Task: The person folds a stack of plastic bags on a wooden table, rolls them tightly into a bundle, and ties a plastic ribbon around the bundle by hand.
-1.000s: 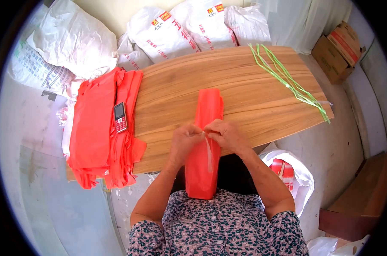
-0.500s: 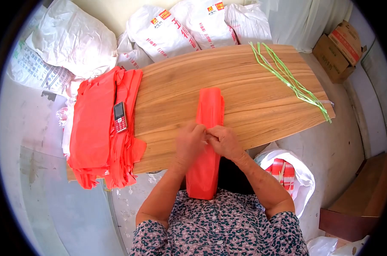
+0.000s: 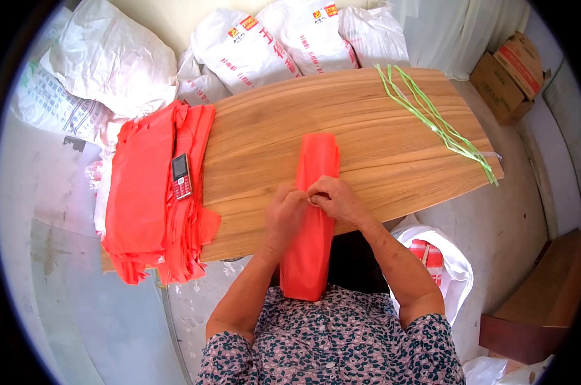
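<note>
A long folded bundle of red cloth [image 3: 308, 256] lies lengthwise in front of me, its far end on the table and its near end against my shirt. Over its middle, my left hand [image 3: 287, 215] is closed and somewhat blurred. My right hand [image 3: 332, 197] is pinched shut beside it, fingertips almost touching the left ones. A small pale bit shows between the fingertips, too small to name. What the left fingers hold is hidden.
On the wooden table [image 3: 258, 141] a stack of red cloth [image 3: 136, 186] carries a mobile phone [image 3: 181, 176]. Green strings [image 3: 438, 122] lie at right. White sacks [image 3: 242, 48] stand behind; an open white sack [image 3: 457, 282] with red-striped bundles sits at right. Cardboard boxes [image 3: 508, 77] stand beyond.
Both hands have moved slightly away from me along the bundle, the right hand more clearly. The bundle's far end has shifted a little to the right.
</note>
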`<state>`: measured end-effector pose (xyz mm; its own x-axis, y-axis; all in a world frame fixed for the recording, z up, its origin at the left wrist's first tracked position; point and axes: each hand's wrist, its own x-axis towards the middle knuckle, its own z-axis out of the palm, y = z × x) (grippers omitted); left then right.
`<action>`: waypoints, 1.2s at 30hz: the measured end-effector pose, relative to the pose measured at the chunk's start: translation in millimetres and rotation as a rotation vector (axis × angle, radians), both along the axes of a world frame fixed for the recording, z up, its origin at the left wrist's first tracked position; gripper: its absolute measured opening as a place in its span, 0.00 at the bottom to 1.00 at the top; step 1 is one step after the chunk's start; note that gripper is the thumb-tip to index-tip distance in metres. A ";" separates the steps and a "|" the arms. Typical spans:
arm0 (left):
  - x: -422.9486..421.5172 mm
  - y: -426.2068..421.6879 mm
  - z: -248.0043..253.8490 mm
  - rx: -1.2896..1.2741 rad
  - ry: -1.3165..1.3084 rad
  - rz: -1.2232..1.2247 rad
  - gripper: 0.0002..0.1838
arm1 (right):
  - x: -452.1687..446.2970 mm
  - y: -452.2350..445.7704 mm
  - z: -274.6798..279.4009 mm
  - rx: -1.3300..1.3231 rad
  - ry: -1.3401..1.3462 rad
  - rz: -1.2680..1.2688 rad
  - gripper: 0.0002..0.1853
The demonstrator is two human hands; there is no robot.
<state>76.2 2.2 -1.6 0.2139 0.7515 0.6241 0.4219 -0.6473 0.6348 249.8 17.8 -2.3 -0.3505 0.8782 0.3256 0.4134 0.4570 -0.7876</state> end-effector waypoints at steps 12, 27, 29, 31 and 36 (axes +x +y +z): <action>1.6 -6.0 3.7 0.085 0.109 0.119 0.06 | -7.4 -12.7 16.6 0.271 -0.259 -0.140 0.06; 0.0 -37.3 4.9 0.098 0.432 0.303 0.18 | -4.7 4.7 10.8 0.564 -0.419 -0.229 0.06; -2.5 -41.3 4.5 0.047 0.424 0.294 0.18 | -4.7 3.5 10.2 0.547 -0.428 -0.247 0.05; -6.2 -43.7 3.5 -0.010 0.422 0.279 0.15 | -3.8 2.9 9.0 0.514 -0.433 -0.268 0.04; -9.3 -53.1 -2.4 -0.164 0.172 0.288 0.15 | 6.8 -6.2 -12.2 0.424 -0.210 -0.449 0.09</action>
<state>66.9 -50.9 -3.9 0.0705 0.8831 0.4639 0.6811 -0.3824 0.6244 256.6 11.6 -14.6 -0.0736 0.7648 0.6401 0.7620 0.4572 -0.4586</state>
